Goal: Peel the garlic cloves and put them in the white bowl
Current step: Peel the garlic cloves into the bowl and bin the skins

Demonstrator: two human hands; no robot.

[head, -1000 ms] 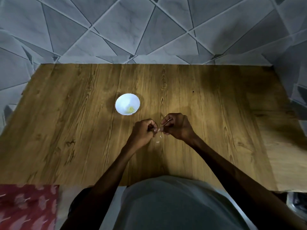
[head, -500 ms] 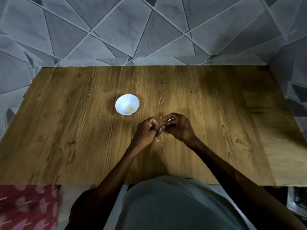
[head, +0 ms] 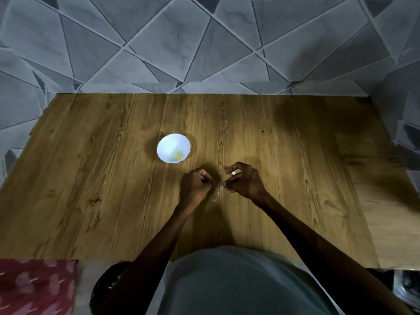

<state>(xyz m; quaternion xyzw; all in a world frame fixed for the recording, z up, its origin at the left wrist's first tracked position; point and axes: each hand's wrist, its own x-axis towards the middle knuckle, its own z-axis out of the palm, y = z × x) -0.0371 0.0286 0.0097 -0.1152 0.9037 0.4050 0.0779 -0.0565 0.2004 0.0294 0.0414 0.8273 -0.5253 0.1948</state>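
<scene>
Nearest is the person's grey shirt, with a red patterned cloth well off to the left of the left forearm. Both forearms reach forward over a wooden table.

On the table just below the gap between the two hands lie a few pale scraps of skin, small and hard to make out.

The left hand is curled into a loose fist with the knuckles up. Its fingers are tucked under, and I cannot tell whether they hold anything. The right hand is a little apart from it, the two not touching. Its fingers are bent inward and pinch a small pale garlic clove, which shows between the thumb and the fingers. A thin pale sliver sticks out at the fingertips on the side toward the left hand.

Beyond the left hand, slightly to its left and near but not touching it, stands the white bowl. A few yellowish peeled cloves lie in it, against the wall nearest the hands.

Past both hands the table runs on to its far edge, and behind that are grey tiles cut by angled lines. To the right of the right hand the tabletop turns to a paler strip of wood.
</scene>
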